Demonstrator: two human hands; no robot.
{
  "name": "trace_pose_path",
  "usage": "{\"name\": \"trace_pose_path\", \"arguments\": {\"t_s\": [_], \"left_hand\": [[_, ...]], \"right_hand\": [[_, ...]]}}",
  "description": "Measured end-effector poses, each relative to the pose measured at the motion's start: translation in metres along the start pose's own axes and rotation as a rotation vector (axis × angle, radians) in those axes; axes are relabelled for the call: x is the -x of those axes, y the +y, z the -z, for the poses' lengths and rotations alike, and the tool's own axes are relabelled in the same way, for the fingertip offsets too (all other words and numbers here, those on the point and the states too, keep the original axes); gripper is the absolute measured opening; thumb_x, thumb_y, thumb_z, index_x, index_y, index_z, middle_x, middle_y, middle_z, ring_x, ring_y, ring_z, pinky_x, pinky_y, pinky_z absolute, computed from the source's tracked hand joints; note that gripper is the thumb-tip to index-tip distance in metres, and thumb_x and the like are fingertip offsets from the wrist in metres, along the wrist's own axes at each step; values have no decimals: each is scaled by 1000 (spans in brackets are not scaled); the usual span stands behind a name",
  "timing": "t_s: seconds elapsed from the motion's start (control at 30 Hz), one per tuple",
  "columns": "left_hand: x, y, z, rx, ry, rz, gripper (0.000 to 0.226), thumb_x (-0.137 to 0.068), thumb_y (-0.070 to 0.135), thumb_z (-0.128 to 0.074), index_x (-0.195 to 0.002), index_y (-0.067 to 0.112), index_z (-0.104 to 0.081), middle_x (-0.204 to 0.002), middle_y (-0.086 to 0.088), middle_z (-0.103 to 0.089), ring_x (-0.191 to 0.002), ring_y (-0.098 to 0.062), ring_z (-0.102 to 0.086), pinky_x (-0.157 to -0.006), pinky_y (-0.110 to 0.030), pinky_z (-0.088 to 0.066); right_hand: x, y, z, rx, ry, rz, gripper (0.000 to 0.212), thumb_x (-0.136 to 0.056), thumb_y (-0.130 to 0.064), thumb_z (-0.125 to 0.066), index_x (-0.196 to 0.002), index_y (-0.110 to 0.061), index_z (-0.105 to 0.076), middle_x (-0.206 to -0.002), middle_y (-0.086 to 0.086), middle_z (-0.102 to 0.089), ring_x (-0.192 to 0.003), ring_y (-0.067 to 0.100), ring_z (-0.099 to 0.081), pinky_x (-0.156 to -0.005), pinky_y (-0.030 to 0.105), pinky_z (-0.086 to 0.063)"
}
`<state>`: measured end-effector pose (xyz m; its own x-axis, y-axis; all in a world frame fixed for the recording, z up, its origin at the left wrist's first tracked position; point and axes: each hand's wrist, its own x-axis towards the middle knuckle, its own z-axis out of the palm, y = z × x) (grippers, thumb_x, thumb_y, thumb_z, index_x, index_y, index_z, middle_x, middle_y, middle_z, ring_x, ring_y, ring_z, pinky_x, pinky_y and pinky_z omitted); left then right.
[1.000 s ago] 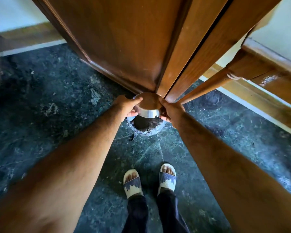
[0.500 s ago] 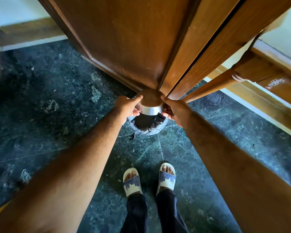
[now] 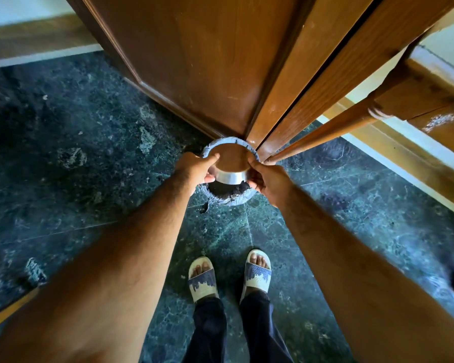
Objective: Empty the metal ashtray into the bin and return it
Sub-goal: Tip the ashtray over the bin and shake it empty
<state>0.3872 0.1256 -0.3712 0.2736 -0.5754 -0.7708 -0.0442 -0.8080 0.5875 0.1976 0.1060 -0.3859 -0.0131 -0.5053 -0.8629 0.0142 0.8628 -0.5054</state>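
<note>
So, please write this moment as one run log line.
step: emptying | ashtray: upturned over bin | left hand, right hand: both gripping ashtray

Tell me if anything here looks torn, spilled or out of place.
The bin liner looks ragged: its near edge is torn and a shred hangs onto the floor at the left. Both hands, left and right, hold the ashtray upside down over it. No spill shows.

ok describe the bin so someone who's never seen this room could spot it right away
Start at the big brown wooden door over the dark green marble floor. At the foot of its edge sits the small round bin lined with a grey-blue bag, right under the upturned shiny metal ashtray held in both hands. Nothing else on the floor is round and bag-lined.
</note>
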Motion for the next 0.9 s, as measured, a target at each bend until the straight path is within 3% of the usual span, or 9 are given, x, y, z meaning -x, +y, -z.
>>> {"name": "trace_pose_path", "arguments": {"t_s": [0.07, 0.17, 0.3, 0.47, 0.57, 0.67, 0.8, 0.87, 0.9], "left_hand": [[1, -4, 3, 33, 9, -27, 41, -88, 35, -71, -62, 4, -65, -71, -14, -68, -68, -22, -69, -77, -33, -62], [5, -10, 9, 50, -11, -79, 36, -87, 31, -72, -86, -4, -69, -91, -21, -73, -77, -24, -71, -78, -33, -62], [18, -14, 12, 95, -27, -173, 33, -83, 17, -77, -105, -4, -65, -107, -22, -72, -79, -17, -70, -65, -24, -62], [40, -14, 16, -216, 79, -508, 44, -67, 16, -88, -107, 15, -70, -100, -5, -76, -86, -21, -74, -79, -32, -61], [62, -13, 17, -380, 84, -725, 44, -66, 12, -88, -107, 15, -69, -105, -4, -76, -91, -20, -72, -85, -35, -60], [76, -10, 19, -550, 141, -839, 42, -68, 11, -86, -104, 19, -67, -107, 1, -76, -93, -20, -72, -82, -34, -59], [90, -4, 19, -431, 130, -773, 40, -78, -7, -70, -109, 18, -66, -117, -2, -73, -97, -18, -73, -84, -33, -60], [97, -1, 17, -250, 163, -702, 44, -82, -14, -58, -116, 13, -65, -122, -6, -70, -105, -18, -71, -84, -33, -60], [102, 2, 15, -116, 180, -635, 42, -84, -14, -55, -117, 10, -65, -123, -5, -68, -105, -18, -70, -81, -31, -61]], "right_hand": [[-2, 0, 1, -18, -32, 23, 23, -87, -25, -74, -93, -4, -68, -91, 8, -72, -80, 18, -69, -68, 28, -58], [2, -1, 3, 7, -86, 34, 11, -89, -19, -72, -85, -10, -68, -86, 6, -71, -86, 21, -68, -72, 28, -58], [10, -3, 10, 32, -136, 13, 4, -90, -13, -71, -88, -9, -69, -93, 7, -73, -99, 24, -67, -75, 27, -58], [29, -7, 22, -224, -158, -105, 56, -84, -56, -67, -108, -5, -65, -107, 17, -70, -102, 34, -67, -83, 42, -62], [45, -8, 29, -311, -157, -144, 40, -89, -36, -71, -105, 0, -64, -107, 23, -70, -90, 38, -71, -61, 36, -64], [59, -11, 31, -300, -171, -182, 21, -93, -13, -67, -110, -1, -62, -90, 23, -70, -75, 30, -70, -50, 31, -61], [72, -22, 30, -311, -163, -95, 14, -93, -1, -62, -105, -6, -69, -95, 16, -71, -79, 24, -67, -62, 33, -64], [80, -28, 26, -299, -161, -18, 21, -94, 1, -58, -106, -11, -70, -98, 12, -72, -82, 22, -67, -70, 33, -63], [85, -31, 23, -283, -168, 26, 25, -94, 2, -56, -110, -13, -69, -101, 11, -71, -82, 22, -68, -66, 31, -62]]}}
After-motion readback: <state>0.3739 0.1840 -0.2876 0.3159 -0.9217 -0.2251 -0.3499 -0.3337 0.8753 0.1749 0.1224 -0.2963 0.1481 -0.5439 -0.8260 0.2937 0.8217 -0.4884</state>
